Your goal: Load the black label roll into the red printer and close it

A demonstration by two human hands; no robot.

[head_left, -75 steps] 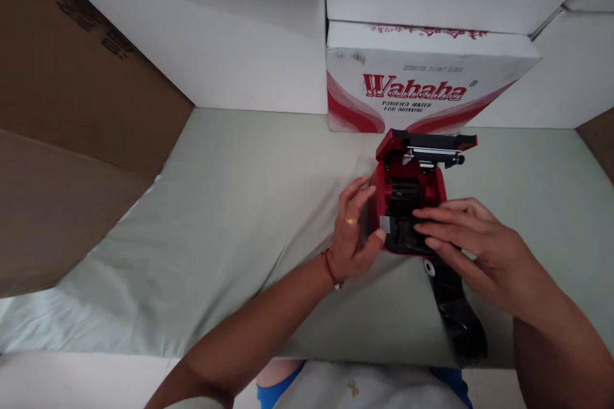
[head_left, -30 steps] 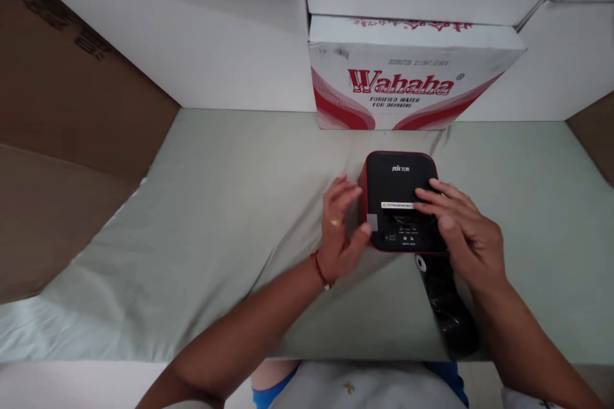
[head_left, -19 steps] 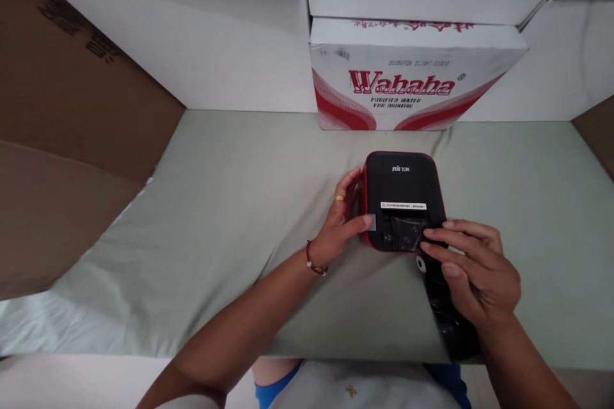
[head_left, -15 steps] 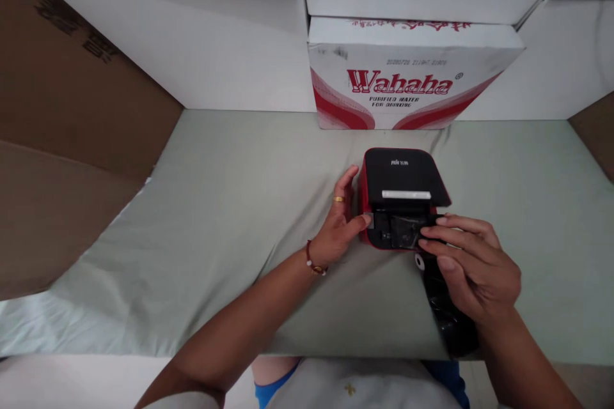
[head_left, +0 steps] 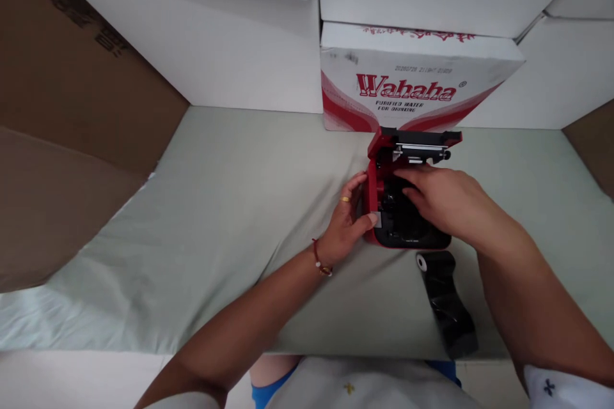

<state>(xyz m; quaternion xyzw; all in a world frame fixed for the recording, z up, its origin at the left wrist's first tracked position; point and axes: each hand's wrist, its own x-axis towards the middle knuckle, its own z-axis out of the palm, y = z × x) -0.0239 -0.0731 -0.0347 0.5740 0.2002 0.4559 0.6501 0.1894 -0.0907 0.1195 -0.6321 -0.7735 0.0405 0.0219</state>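
Note:
A red-and-black label printer point(head_left: 371, 230) sits on the cloth with its lid point(head_left: 422, 137) raised and its inside showing. My left hand point(head_left: 348, 220) grips the printer's left side, the thumb on a small grey tab and the fingers along the outer wall. Reaching into the printer from the right is my right hand point(head_left: 446, 198). Its visible finger and thumb are stretched out and apart under the lid; the other fingers are hidden. In front of the printer lies a roll of black ribbon point(head_left: 436, 262), its loose end trailing towards me.
Behind the printer stands a white and red water carton point(head_left: 407, 86) against white boxes point(head_left: 240, 45). A brown cardboard box point(head_left: 86, 102) borders the left side, and another brown box edge point(head_left: 592, 134) is at the right. Pale green cloth point(head_left: 240, 172) covers the table.
The printer's lid has swung up and back. My right hand has moved from the printer's front right corner up and into the opening. My left hand keeps its hold.

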